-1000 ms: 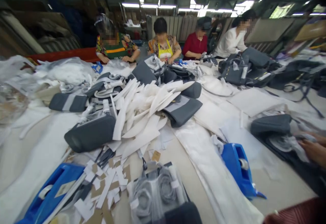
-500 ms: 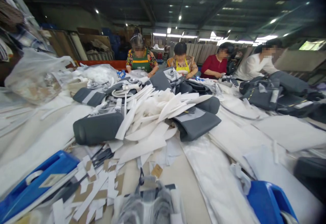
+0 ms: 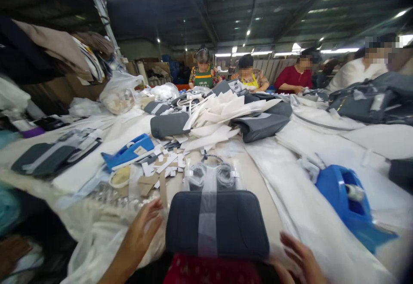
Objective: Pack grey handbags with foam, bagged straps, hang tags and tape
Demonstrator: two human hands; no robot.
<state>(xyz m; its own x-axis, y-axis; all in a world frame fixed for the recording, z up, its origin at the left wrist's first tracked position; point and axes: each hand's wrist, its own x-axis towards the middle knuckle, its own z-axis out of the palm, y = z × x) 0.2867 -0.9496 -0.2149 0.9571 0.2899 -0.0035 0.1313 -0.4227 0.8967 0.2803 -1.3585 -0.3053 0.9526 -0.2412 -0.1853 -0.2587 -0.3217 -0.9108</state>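
Note:
A dark grey bag (image 3: 240, 221) lies flat at the table's near edge, a pale translucent strip (image 3: 207, 219) running down its middle. Two coiled, plastic-wrapped straps (image 3: 197, 174) lie at its far end. Beside the bag's left edge, my left hand (image 3: 144, 226) is open, fingers apart and holding nothing. On the other side, my right hand (image 3: 300, 254) is also open, slightly blurred and apart from the bag. Scraps of white and brown card (image 3: 166, 163) are scattered beyond my left hand.
Blue tape dispensers stand left (image 3: 129, 150) and right (image 3: 343, 193). White foam pieces (image 3: 222, 109) and dark bags are heaped ahead. Several co-workers, one in a red top (image 3: 293, 75), work across the table. Another person's hand (image 3: 14, 249) shows at lower left.
My view has swung left and down, so more of the near table shows. Both my hands and the whole dark grey bag have come into view.

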